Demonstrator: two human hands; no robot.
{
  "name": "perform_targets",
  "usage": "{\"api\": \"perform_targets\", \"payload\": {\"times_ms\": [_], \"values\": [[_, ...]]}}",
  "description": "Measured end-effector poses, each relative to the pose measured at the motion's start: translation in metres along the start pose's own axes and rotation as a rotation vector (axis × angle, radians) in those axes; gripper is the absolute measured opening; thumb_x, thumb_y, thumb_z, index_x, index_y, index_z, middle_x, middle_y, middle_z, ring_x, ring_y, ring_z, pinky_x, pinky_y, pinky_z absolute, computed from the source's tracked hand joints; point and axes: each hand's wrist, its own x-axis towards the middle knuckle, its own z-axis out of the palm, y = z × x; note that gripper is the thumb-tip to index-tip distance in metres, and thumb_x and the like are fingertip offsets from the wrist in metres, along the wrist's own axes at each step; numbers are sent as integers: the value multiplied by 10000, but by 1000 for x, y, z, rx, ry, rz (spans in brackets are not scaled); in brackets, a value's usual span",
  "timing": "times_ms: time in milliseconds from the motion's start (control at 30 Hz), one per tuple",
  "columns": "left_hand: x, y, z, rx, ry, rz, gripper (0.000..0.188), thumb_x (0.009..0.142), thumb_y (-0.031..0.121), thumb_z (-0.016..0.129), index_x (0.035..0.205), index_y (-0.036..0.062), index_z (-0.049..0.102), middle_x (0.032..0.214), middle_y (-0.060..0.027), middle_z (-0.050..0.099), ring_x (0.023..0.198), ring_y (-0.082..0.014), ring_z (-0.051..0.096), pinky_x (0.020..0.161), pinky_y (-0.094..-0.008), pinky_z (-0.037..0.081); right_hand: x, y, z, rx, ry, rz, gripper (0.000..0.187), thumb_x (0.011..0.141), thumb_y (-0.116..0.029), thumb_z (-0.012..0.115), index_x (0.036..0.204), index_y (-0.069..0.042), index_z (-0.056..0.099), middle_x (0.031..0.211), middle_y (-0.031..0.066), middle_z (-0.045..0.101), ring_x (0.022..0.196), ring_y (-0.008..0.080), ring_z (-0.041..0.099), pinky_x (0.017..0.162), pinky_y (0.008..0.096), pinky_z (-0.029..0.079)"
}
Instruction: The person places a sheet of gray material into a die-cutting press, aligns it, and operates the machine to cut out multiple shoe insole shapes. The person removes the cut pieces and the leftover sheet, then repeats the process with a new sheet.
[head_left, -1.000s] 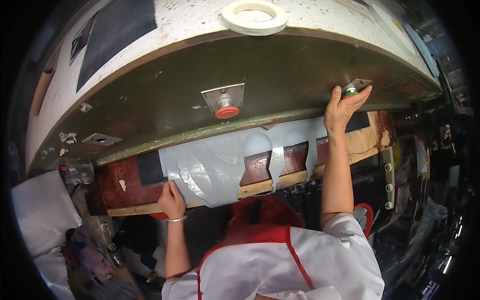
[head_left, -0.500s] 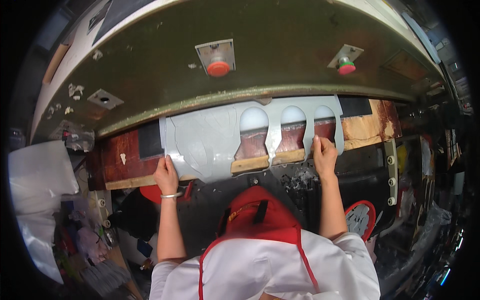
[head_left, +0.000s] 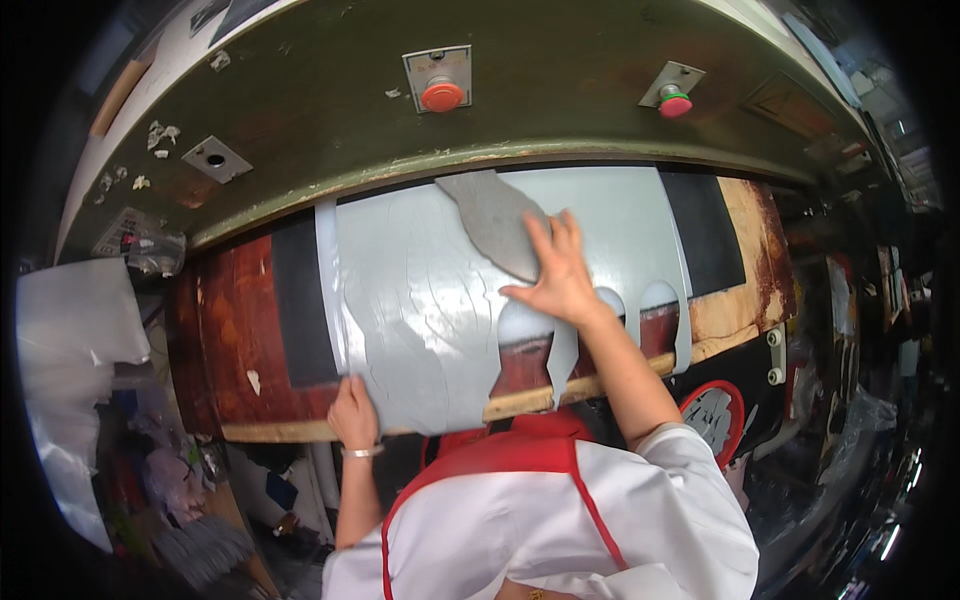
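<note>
A light grey sheet (head_left: 400, 250) lies over the worktable, with wrinkles and cut lines on its left half and rounded cut-outs along its near right edge. At the sheet's near left corner my left hand (head_left: 354, 412) is closed on its edge. My right hand (head_left: 562, 268) is spread on top of the sheet, fingers apart. Its fingertips meet the right edge of a darker grey, sole-shaped piece (head_left: 492, 222), which lies at the sheet's far middle. Whether the fingers press on that piece I cannot tell.
A green machine beam (head_left: 330, 130) spans the far side, with a red button (head_left: 441, 96) and a pink-and-green one (head_left: 675, 103). Beneath the sheet are black mats (head_left: 702, 232) and a reddish-brown board (head_left: 235, 330). A red-rimmed bucket (head_left: 735, 415) of grey scraps stands at right; clear plastic (head_left: 80, 320) hangs left.
The sheet has shifted toward me, bringing its cut-outs over the near edge. My right hand has left the sheet's edge and reached far onto it. The sole-shaped piece now shows.
</note>
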Motion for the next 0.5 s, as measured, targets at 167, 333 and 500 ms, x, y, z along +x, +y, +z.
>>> {"api": "perform_targets", "payload": {"times_ms": [167,333,500], "values": [[-63,-24,-13,-576,128,-33,305,969,148,407,709,-8,438,596,-117,408,571,-171,342,520,-346,323,-46,-37,6,131,171,-21,877,510,-211,872,1285,-89,479,1254,254,440,1172,423,416,983,462,391],[-95,-50,-29,-589,-36,-41,283,979,161,415,770,-23,464,599,-94,443,573,-160,392,528,-336,340,-73,-65,-23,396,-35,228,749,550,-148,861,1203,-79,501,1189,195,514,1134,306,491,962,420,414],[-98,-46,-32,-387,-121,-4,193,959,134,459,821,3,489,592,-134,454,503,-237,431,494,-355,351,-73,-31,-61,950,-63,653,750,567,-71,856,1207,-62,464,1089,83,585,1037,183,551,898,329,454]]}}
